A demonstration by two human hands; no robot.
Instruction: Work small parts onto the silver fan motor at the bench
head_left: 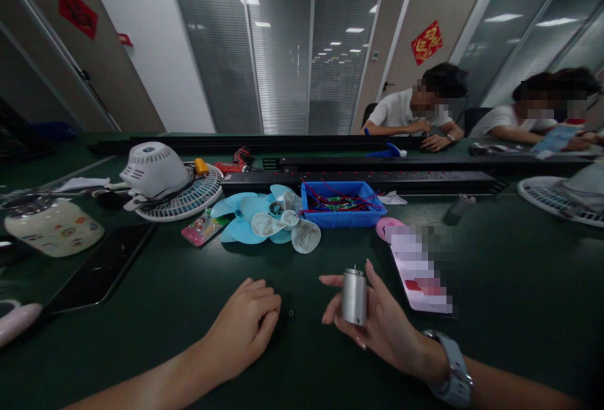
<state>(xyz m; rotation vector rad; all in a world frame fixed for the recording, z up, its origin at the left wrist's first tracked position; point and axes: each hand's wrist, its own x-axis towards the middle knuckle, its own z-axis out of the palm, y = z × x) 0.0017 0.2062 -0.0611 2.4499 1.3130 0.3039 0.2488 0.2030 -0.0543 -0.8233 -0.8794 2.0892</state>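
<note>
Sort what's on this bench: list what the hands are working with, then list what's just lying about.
In hand:
right hand holding the silver motor upright
left hand curled on the table, beside a small dark screw

Lying about:
blue fan blades
blue bin of wires
white fan housing
red drill
tablet

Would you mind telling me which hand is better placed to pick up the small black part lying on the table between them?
Left. The left hand rests curled beside the part and is free, while the right hand holds the motor.
</note>
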